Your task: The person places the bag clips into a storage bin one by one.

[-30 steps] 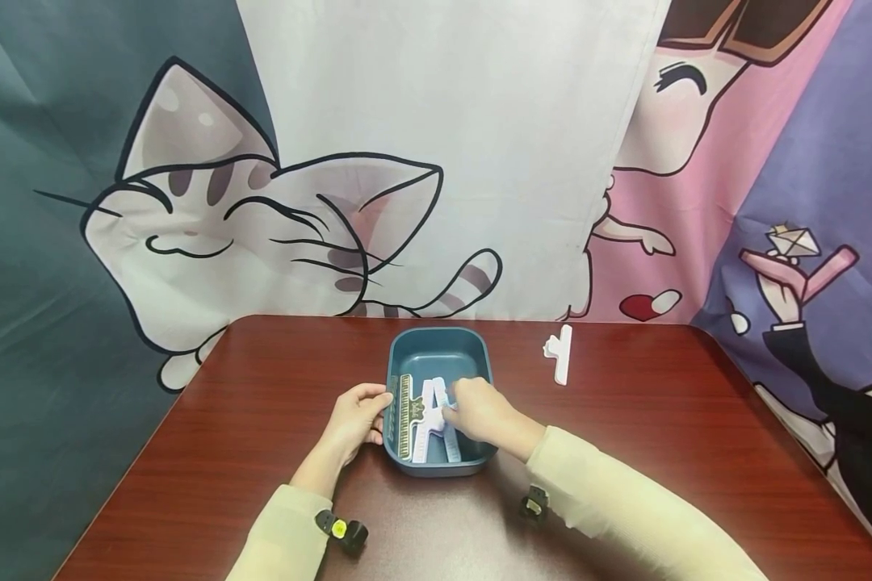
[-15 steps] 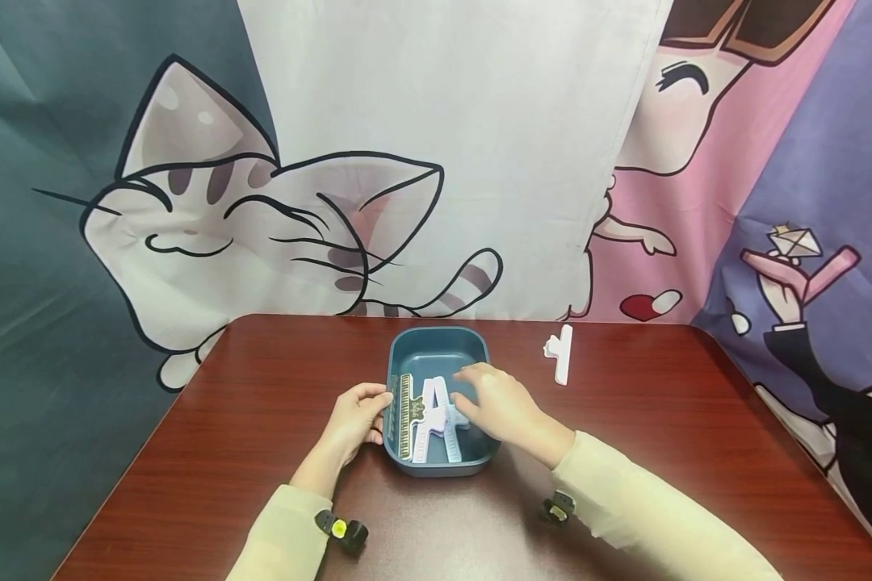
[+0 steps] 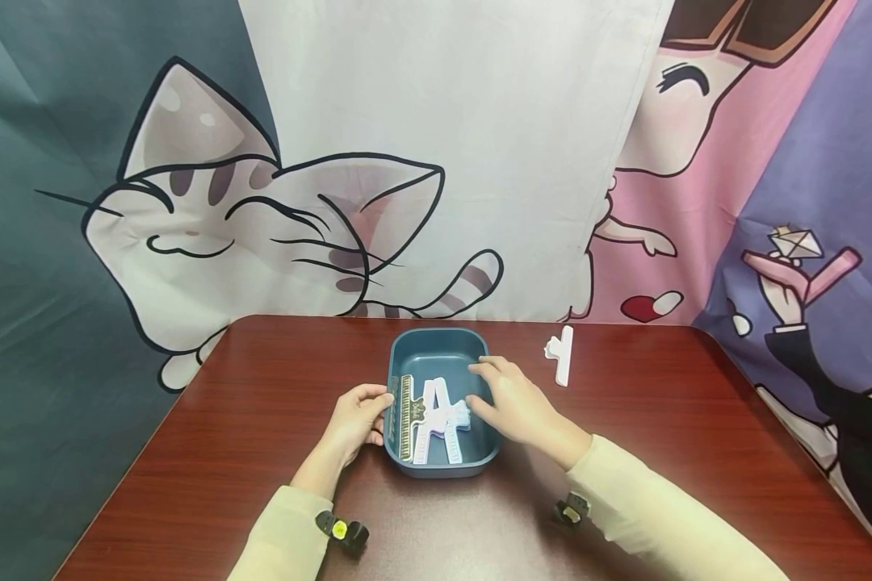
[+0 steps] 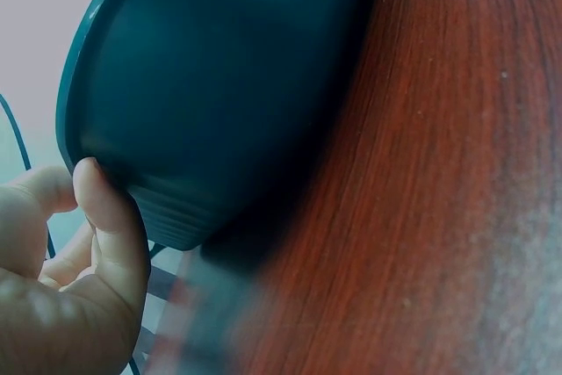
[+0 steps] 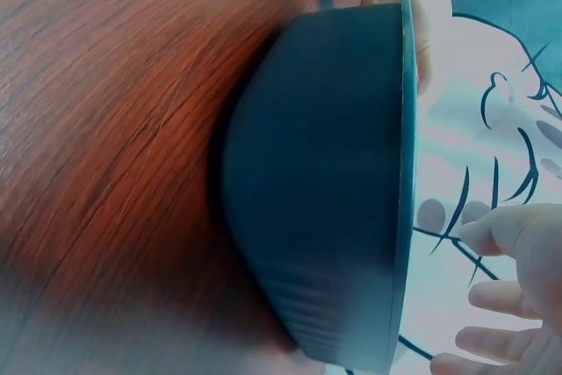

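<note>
A blue plastic bin (image 3: 439,470) stands on the table with several clips lying inside. One is a dark clip with gold markings (image 3: 406,418) along the left wall. Beside it lie a pale lavender clip (image 3: 423,440) and a light blue clip (image 3: 453,445), set at a slant and partly overlapping. My left hand (image 3: 354,418) pinches the bin's left rim between thumb and fingers. Over the right rim hovers my right hand (image 3: 521,407), fingers spread and holding nothing; the right wrist view shows these fingers (image 5: 505,300) apart from the bin wall (image 5: 325,173).
A white clip (image 3: 563,356) lies on the reddish-brown table (image 3: 276,363) to the right, near the far edge. Behind the table hangs a cloth backdrop (image 3: 443,81) printed with a cartoon cat. Each sleeve has a small black camera strapped on it.
My right hand has let go of the light blue clip in the bin, lifted away and moved right to above the rim. My left hand has stayed on the bin.
</note>
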The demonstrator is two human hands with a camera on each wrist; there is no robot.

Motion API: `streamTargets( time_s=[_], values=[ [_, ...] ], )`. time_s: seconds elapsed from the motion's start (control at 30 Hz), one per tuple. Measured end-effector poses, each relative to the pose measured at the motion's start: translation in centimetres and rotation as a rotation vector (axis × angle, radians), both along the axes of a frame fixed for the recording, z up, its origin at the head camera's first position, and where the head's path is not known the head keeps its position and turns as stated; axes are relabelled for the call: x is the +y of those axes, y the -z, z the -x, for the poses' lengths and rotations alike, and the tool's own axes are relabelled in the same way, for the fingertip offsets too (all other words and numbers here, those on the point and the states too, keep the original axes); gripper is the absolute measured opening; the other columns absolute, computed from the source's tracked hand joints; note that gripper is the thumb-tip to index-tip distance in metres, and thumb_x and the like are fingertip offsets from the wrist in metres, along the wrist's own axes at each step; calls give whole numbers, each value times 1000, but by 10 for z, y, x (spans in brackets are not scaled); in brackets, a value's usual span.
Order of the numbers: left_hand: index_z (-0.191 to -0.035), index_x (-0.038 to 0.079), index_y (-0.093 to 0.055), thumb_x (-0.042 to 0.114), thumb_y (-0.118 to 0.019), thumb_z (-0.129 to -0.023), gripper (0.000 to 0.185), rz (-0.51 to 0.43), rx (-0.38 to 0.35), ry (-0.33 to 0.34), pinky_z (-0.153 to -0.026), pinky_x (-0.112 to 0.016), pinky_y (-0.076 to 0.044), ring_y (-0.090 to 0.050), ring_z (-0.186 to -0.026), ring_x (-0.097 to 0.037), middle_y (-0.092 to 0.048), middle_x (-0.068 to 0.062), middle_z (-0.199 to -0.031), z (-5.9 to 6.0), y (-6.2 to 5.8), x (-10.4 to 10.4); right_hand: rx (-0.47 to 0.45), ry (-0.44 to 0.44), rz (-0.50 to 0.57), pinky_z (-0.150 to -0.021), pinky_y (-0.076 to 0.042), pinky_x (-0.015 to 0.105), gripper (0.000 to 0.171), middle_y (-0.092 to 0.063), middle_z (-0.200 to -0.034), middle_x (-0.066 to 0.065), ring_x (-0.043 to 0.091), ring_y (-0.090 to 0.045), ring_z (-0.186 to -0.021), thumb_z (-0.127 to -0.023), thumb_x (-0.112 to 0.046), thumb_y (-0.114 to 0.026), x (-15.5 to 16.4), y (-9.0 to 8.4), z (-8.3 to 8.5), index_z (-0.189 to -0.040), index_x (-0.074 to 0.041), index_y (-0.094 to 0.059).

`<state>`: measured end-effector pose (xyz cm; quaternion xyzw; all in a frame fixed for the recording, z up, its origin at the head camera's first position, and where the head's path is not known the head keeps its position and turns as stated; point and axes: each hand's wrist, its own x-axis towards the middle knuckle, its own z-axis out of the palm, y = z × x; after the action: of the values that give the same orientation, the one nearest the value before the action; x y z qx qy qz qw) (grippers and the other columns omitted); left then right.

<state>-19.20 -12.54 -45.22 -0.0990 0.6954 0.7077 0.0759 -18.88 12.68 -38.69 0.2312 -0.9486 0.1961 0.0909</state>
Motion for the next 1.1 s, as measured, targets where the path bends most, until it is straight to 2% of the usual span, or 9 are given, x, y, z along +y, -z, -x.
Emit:
streamTargets(
  time_s=[0.47, 1.1],
  values=[
    [-118, -3, -54, 14, -62, -89, 35, 26, 3, 6, -38, -23, -43, -50, -46, -8, -58, 0, -63, -3, -5, 0, 1, 43, 42, -97, -47, 51, 50, -51, -135, 18, 34, -52, -121, -86, -34, -67, 19, 11, 6, -125, -5, -57],
    [-118, -2, -55, 14, -60, -90, 32, 27, -2, 4, -37, -23, -42, -50, -45, -9, -60, -2, -64, 0, 0, 0, -31, 109, 67, -99, -44, 55, 49, -51, -134, 21, 37, -50, -123, -89, -33, -62, 38, 25, 12, -127, -2, -56]
  ],
)
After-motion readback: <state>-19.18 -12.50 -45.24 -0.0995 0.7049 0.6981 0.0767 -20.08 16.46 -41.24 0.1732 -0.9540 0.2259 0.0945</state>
